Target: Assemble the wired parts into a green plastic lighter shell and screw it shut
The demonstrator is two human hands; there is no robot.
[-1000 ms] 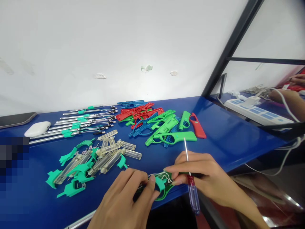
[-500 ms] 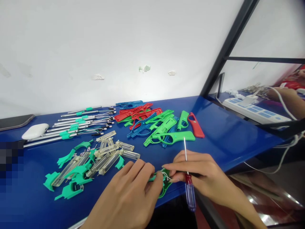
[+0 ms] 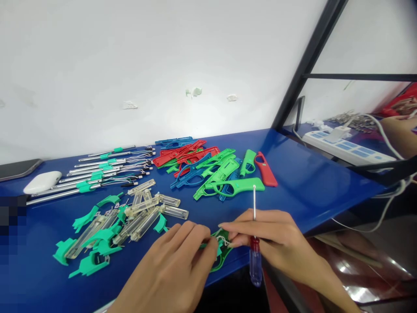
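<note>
A green shell [image 3: 224, 256] lies at the table's front edge, with white wires [image 3: 223, 240] and a teal part inside. My left hand [image 3: 177, 261] is closed round the shell's left side; its fingers hide much of it. My right hand [image 3: 270, 234] pinches at the white wires by the shell's right side. Between that hand's fingers also hangs a screwdriver [image 3: 256, 261], its shaft up and its red and clear purple handle down. Left of my left hand is a pile of clear tubes [image 3: 146, 221] and teal parts [image 3: 102, 239].
Metal rods [image 3: 97, 174] with teal clips and wires lie at the back left, beside a white case [image 3: 42, 182] and a dark phone [image 3: 19, 169]. Red, blue and green shells [image 3: 224, 169] lie mid-table. Beyond the black frame are a power strip [image 3: 348, 148] and another person's hand.
The view has shifted slightly, so the table items sit a little further left. The screwdriver has turned more upright. Both hands stay at the green shell.
</note>
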